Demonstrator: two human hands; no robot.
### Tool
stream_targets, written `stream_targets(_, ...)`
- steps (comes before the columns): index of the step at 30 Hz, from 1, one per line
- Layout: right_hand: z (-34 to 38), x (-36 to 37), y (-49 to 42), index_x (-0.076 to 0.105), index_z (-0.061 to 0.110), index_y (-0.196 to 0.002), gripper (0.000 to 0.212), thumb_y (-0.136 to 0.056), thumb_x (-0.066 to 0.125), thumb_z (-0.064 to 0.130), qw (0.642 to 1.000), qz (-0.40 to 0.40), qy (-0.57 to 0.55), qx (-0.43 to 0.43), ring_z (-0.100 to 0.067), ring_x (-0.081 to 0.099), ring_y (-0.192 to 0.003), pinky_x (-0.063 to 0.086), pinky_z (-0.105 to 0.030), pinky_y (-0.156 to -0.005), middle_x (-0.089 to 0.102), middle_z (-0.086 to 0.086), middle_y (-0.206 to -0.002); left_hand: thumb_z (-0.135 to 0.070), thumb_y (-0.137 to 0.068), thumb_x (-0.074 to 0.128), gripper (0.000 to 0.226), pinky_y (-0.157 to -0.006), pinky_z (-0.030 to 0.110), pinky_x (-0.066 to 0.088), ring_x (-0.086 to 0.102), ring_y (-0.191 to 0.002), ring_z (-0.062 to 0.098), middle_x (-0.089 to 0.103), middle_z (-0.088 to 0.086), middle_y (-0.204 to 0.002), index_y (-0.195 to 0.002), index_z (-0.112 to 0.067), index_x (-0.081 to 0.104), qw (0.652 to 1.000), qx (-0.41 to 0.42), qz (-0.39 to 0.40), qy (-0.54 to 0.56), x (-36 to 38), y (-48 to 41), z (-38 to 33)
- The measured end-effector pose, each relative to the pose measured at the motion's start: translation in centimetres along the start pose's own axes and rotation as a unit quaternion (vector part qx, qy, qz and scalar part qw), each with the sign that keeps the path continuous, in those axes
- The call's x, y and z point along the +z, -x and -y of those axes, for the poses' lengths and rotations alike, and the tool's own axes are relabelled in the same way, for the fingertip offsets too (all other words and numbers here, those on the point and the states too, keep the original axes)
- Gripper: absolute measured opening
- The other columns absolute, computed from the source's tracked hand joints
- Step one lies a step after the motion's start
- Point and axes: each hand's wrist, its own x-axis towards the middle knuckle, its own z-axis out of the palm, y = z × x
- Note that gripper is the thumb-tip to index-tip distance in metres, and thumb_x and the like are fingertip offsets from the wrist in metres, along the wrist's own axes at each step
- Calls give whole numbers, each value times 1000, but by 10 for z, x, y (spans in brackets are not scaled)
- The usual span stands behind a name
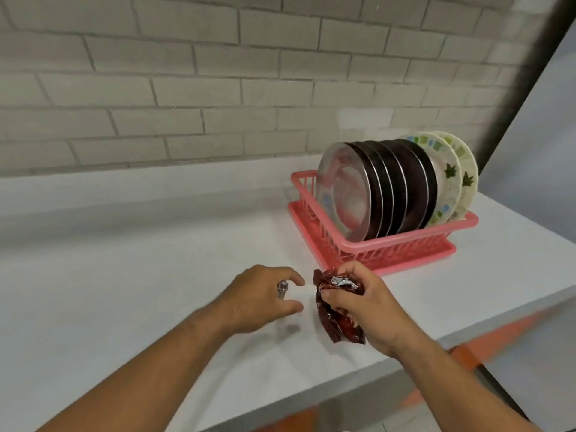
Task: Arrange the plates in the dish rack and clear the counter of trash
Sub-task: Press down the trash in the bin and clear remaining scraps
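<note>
Two bare forearms reach forward over a white worktop that runs along a pale brick wall. The right hand grips a crumpled dark red snack wrapper with a silvery foil inside; its fingers are curled around the upper part of the wrapper, while the lower end hangs down just above the worktop. The left hand hovers just beside the wrapper, on its left, with thumb and fingers bent into a narrow, loosely open curl. A small shiny scrap of foil shows at the left hand's fingers; whether it is pinched or only resting there cannot be told. Beyond the right hand, just ahead of it and slightly to its right, sits a pink plastic dish rack on a matching tray. Standing on edge in the rack is a row of plates: several steel plates nearest the left end, and two cream plates with green leaf prints at the far right end. The picture is slightly blurred.
</note>
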Motion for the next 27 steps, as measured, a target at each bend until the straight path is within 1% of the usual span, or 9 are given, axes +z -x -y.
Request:
stream_targets(4,-4,-44,29,50,16,-75,25,-80,68,-1,995,-43,85,-9,-21,48,-46,36,-28,-42,56,-8,-60,-43,-84,66,10,-56,16,38,49,-56,3,55,-11,-64,-87,-34,63,998,-35,-57,-9,18,20,-35)
stream_targets(6,-13,-55,41,47,18,-70,29,-79,64,-4,992,-46,116,-11,-19,43,-45,35,-28,-41,52,-5,-58,-43,-84,66,12,-54,16,38,49,-55,4,55,-10,-66,-87,-33,62,997,-49,-59,3,37,31,-54)
stream_targets(11,-35,-77,68,46,17,-75,25,-79,54,-7,992,-85,95,9,-18,38,-48,35,-31,-46,48,-3,-60,-53,-61,83,52,-57,20,45,53,-67,8,57,-6,-82,-99,-35,53,992,-114,-25,45,72,67,-91)
stream_targets(13,-37,-80,81,52,18,-87,25,-79,55,-6,992,-79,99,19,-17,41,-50,37,-28,-45,51,-4,-68,-41,-62,86,60,-60,19,46,54,-73,8,55,-7,-89,-108,-34,49,992,-122,8,45,81,81,-102)
stream_targets(15,-36,-84,94,57,23,-99,35,-79,57,-6,992,-59,108,30,-13,44,-51,40,-24,-44,55,-3,-75,-15,-73,74,47,-51,15,42,50,-64,7,54,-5,-86,-110,-31,50,992,-112,10,59,90,86,-106)
stream_targets(17,-37,-87,103,63,21,-98,33,-78,59,-5,992,-51,111,33,-12,45,-49,39,-24,-44,56,-1,-71,-2,-80,56,37,-46,13,38,48,-59,7,54,-4,-83,-106,-28,52,992,-106,-5,67,99,88,-104)
stream_targets(20,-42,-92,115,66,15,-90,25,-80,58,-5,992,-54,101,57,-18,51,-50,43,-30,-49,60,-3,-62,-4,-84,48,30,-53,17,47,53,-64,8,56,-5,-88,-100,-28,53,993,-83,-6,84,106,90,-101)
stream_targets(24,-51,-93,131,67,8,-95,21,-83,59,-7,990,-55,58,116,-30,72,-74,59,-47,-69,72,-14,-90,-11,-88,43,20,-61,27,51,54,-68,9,56,-10,-83,-95,-29,50,995,-39,67,68,114,95,-89)
stream_targets(27,-60,-86,142,66,6,-92,19,-83,59,-8,987,-72,58,129,-29,62,-59,54,-38,-55,66,-26,-87,-18,-90,42,16,-60,32,54,54,-62,8,56,-9,-75,-91,-33,49,992,-23,102,63,126,101,-73)
